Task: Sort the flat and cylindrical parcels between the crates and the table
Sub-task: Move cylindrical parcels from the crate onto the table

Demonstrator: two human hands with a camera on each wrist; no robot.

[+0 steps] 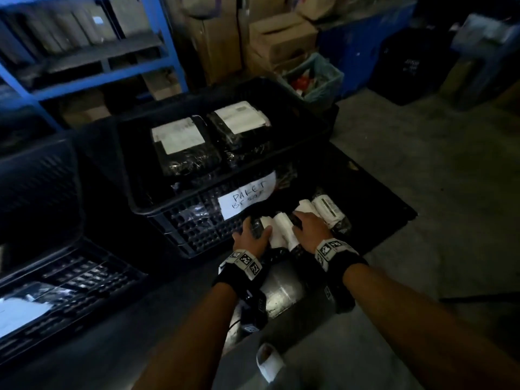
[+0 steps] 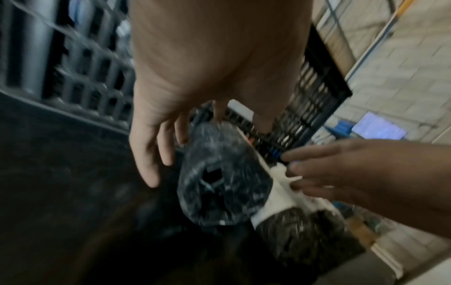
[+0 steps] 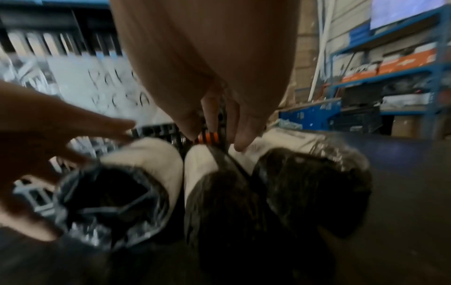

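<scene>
Three cylindrical parcels in black wrap with white labels lie side by side on a dark table at lower centre of the head view. Above them, a black crate at centre holds two flat parcels, black with white labels, lying face up side by side.

Both wrist views are motion-blurred. The printing on the white labels of the flat parcels in the black crate is too small to read. The handwritten sign is only partly legible. The left hand covers part of a cylindrical parcel. A second crate is cut off by the head view's left edge.
</scene>
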